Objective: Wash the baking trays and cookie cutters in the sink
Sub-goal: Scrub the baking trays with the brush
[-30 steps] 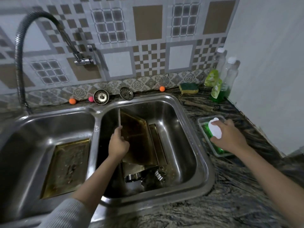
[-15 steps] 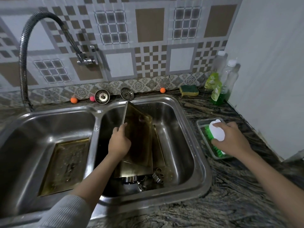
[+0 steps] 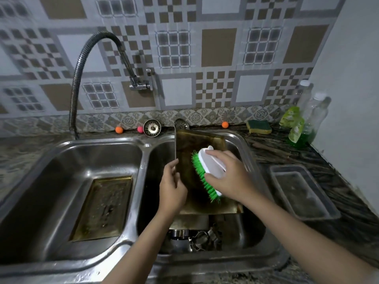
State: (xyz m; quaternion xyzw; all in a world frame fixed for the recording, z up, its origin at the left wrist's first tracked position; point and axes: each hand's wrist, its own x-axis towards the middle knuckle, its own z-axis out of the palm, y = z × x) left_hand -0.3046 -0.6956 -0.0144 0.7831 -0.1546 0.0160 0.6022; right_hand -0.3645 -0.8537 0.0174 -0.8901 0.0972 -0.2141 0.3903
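Grimy brown baking tray (image 3: pixel 196 152), tilted upright

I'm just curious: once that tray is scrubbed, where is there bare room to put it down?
Bare room: the left basin floor around the tray lying there, and the counter between the sponge and the clear tub. Crowded: the right basin, where the left hand holds the tray over cookie cutters.

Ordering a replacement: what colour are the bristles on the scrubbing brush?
Bright green bristles under a white back, clearest in the head view.
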